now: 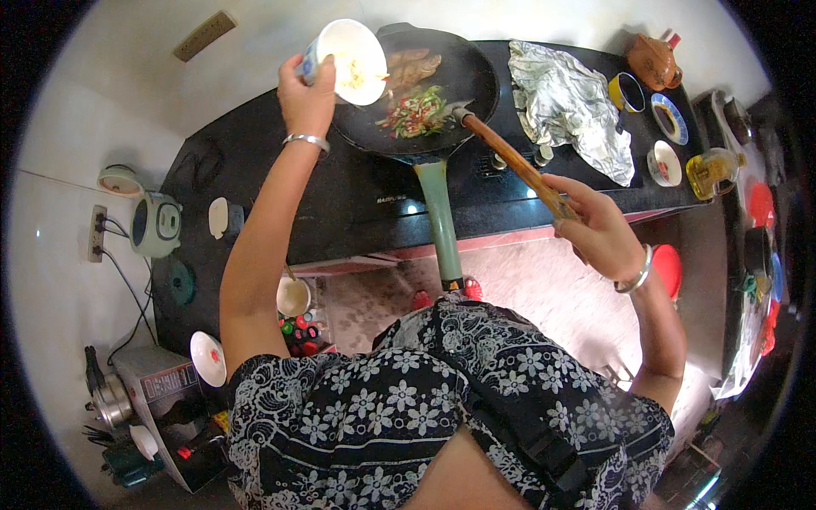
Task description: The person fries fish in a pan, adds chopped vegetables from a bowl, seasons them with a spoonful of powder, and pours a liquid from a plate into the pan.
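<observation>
My left hand (309, 95) grips a white bowl with a blue pattern (357, 54), tilted over the left part of a dark wok (472, 64); pale chopped bits cling inside it. In the wok lie browned pieces that look like fish (411, 69) and, nearer me, a heap of chopped green and red peppers (417, 113). My right hand (593, 226) holds the wooden handle of a metal spatula (510, 153), whose blade touches the wok beside the peppers. The wok's green handle (438, 223) points towards me.
Crumpled foil (567, 105) covers the hob's right side. Beyond it stand a yellow bowl (626, 92), a clay pot (655, 62), a blue-rimmed dish (669, 119), a small white bowl (664, 164) and an oil container (713, 173). At far left are a green rice cooker (156, 224) and a white-lidded container (218, 218).
</observation>
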### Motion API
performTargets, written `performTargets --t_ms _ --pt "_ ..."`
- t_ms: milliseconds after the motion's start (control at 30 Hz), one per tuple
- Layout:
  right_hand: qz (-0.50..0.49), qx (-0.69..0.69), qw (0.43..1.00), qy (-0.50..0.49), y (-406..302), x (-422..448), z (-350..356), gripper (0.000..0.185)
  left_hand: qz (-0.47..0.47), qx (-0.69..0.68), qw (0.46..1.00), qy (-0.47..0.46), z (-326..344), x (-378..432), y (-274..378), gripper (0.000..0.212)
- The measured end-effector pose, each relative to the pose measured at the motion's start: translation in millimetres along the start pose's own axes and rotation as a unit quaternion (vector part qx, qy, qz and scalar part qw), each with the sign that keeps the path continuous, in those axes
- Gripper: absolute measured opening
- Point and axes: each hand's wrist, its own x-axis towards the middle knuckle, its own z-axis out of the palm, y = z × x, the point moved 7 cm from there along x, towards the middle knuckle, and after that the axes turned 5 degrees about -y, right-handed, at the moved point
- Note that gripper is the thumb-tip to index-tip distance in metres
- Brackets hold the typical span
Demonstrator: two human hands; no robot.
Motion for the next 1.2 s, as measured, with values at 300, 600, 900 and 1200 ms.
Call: performTargets --t_ms 300,600,900,1200 --pt "-0.006 0.070 0.987 -0.147 -23 37 24 0.046 -0.221 -0.203 0.954 -0.007 -67 -59 -7 0.051" --pt "-0.331 -0.471 0.818 -0.009 -99 46 28 0.019 -0.223 -0.311 0.923 -0.032 -90 -90 -9 0.049" --pt "-0.185 0.036 0.953 0.237 -67 93 -29 0.025 -0.205 -0.309 0.928 -0.030 -104 -109 -12 0.049" --pt "-0.076 0.073 0.965 0.240 -10 74 -37 0.022 -0.200 -0.350 0.915 -0.027 -109 -118 -14 0.048"
